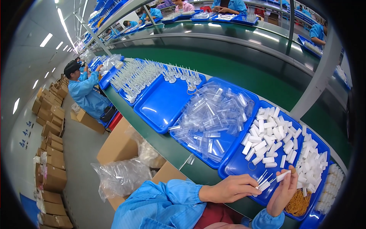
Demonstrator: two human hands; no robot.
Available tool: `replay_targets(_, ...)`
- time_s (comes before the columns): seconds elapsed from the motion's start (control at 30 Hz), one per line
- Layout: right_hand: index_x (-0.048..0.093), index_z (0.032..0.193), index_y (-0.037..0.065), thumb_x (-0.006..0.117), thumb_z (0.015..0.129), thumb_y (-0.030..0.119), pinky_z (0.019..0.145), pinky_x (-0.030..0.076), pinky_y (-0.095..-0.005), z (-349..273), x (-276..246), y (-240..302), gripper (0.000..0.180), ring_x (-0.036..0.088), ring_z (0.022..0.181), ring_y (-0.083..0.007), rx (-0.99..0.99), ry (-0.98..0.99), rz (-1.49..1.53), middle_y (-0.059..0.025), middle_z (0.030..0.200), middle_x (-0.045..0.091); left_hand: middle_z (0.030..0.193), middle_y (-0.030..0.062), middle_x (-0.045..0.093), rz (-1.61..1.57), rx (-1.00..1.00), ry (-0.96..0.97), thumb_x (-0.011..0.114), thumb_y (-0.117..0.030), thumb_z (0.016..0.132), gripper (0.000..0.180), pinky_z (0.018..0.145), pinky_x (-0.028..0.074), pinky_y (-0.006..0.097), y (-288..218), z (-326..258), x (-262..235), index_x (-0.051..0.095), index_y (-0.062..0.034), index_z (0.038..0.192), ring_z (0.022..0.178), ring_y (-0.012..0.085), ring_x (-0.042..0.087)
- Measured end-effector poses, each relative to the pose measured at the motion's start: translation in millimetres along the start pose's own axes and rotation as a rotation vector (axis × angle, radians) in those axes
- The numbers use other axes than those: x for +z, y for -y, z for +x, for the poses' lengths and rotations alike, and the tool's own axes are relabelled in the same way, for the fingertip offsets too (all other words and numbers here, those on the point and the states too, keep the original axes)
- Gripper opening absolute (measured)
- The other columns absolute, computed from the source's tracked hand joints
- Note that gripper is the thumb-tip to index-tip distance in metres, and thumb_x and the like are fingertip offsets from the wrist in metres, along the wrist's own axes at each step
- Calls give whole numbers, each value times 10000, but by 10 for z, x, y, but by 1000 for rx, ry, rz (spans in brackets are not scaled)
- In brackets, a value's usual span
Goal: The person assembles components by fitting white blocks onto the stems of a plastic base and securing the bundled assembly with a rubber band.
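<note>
My left hand [237, 188] is closed around the lower ends of several thin white sticks [264, 181], which fan out to the right. In my right hand [285, 189], a short white cylinder [283, 176] is pinched between thumb and fingers, close to the stick tips. Whether the cylinder touches the sticks I cannot tell. Both hands are over the near edge of a blue tray [233, 168] with many loose white cylinders [267, 133]. Right of my right hand, another tray has more white pieces [309, 164] and a heap of yellow-orange rubber bands [298, 203].
Clear plastic sleeves [213, 114] fill the tray to the left. Beyond it is a tray [162, 105] with white stick assemblies standing at its far end. A green conveyor [236, 57] runs behind. Cardboard boxes [118, 145] and a plastic bag [120, 179] are left of me. A co-worker [87, 91] sits further left.
</note>
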State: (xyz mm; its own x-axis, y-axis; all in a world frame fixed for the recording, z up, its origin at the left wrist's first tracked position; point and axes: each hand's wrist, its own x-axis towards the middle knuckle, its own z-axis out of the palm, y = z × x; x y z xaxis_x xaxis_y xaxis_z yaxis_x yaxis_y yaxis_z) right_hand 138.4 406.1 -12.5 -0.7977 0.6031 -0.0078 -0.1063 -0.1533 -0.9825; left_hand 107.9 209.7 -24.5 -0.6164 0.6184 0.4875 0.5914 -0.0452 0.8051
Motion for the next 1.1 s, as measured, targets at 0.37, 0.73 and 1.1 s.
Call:
replay_targets(0.37,556,1238,-21,514,1011,118,857,488,-288,104,-9,-88,270,615,913,-172,84,58,170,-109,999,641,1060,95,651,-35,-47,48,698,43,797,303,776,523,351,11,136,-90,711,-84,1072,923,282,635)
replay_targets(0.73,611,1167,1,590,992,156,866,480,-272,76,-215,0,235,634,926,-135,241,209,190,-90,971,683,1102,137,673,-80,-147,117,690,121,796,325,811,519,329,35,172,14,688,-33,1082,944,256,647)
replay_targets(1.1,680,991,93,697,888,92,1121,301,-513,-256,-157,-180,105,577,1171,-246,-364,312,-251,-20,1016,716,1092,135,706,34,-84,-68,745,106,729,339,770,519,344,58,125,58,669,-50,1019,903,288,667)
